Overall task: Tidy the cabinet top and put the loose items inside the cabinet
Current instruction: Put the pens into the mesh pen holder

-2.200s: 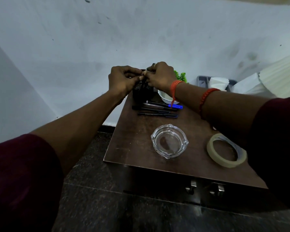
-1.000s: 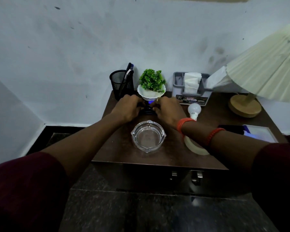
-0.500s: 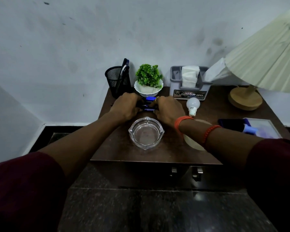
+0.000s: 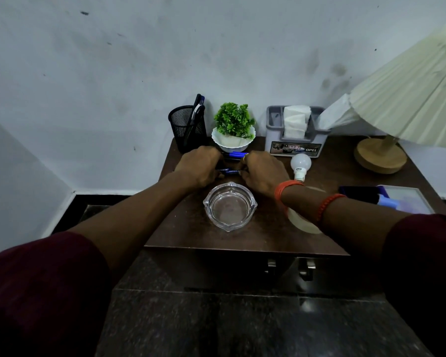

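At twelve o'clock on the dark brown wooden worktop [image 4: 191, 228], the left hand [image 4: 200, 164] and right hand [image 4: 262, 171] are closing their grip around loose blue-and-black pens [image 4: 229, 171]; squaring them together should help. The black mesh pen cup [image 4: 184, 127] is already holding pens; the clear glass ashtray [image 4: 229, 206] is sitting empty.

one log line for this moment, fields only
phase: gathering pens | hands: left, right both on pens | ashtray: untouched

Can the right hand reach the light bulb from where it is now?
Probably yes. The right hand is on the pens, and the light bulb lies just beside it on the cabinet top, with nothing between them.
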`<action>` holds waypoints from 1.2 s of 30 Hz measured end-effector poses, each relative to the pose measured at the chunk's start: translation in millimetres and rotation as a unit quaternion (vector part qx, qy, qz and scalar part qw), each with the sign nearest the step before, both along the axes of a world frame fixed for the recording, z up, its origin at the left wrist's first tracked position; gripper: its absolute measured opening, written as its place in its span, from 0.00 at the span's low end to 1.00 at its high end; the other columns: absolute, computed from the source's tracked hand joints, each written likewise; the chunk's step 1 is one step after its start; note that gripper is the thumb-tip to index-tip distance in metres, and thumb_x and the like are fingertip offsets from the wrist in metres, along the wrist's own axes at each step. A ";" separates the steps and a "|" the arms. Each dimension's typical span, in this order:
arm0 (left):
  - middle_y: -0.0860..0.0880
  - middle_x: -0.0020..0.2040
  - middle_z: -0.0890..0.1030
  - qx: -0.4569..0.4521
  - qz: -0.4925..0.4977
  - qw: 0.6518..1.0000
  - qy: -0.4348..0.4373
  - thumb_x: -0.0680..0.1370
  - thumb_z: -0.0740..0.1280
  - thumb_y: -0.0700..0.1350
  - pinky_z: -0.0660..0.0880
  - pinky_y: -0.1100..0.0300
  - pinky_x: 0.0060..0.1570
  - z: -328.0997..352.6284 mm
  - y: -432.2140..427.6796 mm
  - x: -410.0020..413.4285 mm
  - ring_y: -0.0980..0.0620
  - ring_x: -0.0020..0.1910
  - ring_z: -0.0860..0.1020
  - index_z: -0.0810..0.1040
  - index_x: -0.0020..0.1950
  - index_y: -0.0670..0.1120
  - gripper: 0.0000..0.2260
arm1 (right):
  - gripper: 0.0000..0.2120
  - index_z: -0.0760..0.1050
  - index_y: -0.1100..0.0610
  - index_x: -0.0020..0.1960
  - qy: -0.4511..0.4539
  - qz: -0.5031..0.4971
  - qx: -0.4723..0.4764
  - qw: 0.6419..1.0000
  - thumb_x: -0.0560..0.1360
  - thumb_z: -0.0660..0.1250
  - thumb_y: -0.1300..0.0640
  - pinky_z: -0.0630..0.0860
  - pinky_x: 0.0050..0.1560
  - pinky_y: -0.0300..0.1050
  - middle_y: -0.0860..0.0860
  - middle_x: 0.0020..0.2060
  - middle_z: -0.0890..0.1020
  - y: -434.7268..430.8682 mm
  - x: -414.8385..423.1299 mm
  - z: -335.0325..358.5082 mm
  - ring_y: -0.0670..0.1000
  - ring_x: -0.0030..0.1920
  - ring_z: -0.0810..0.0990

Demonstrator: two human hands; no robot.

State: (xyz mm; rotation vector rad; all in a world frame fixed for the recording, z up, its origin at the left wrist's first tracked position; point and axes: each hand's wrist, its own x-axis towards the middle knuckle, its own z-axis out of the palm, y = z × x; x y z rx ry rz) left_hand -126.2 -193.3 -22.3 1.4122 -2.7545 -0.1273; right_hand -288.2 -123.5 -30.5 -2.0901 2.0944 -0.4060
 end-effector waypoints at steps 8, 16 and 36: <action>0.42 0.51 0.82 0.022 -0.006 1.000 0.018 0.72 0.72 0.51 0.79 0.47 0.47 -1.0 0.9 7.9 0.41 0.51 0.80 0.78 0.57 0.47 0.16 | 0.09 0.83 0.50 0.52 -0.060 -0.013 0.021 0.998 0.75 0.66 0.55 0.80 0.55 0.50 0.52 0.51 0.85 -6.1 -1.0 -4.2 0.55 0.52 0.82; 0.45 0.54 0.83 0.068 0.021 0.996 0.058 0.69 0.75 0.52 0.79 0.48 0.52 0.7 -0.4 12.6 0.43 0.54 0.81 0.81 0.59 0.51 0.18 | 0.11 0.82 0.50 0.53 -0.058 -0.002 0.019 0.998 0.71 0.71 0.53 0.80 0.53 0.51 0.53 0.49 0.85 -9.3 -0.5 -8.3 0.56 0.51 0.83; 0.57 0.37 0.83 0.013 0.109 0.957 0.269 0.62 0.80 0.53 0.79 0.61 0.43 48.6 10.3 34.4 0.59 0.42 0.83 0.84 0.46 0.54 0.14 | 0.13 0.79 0.66 0.58 -0.597 -0.061 0.013 0.800 0.75 0.70 0.66 0.82 0.41 0.39 0.59 0.47 0.82 -7.9 31.1 55.8 0.51 0.47 0.82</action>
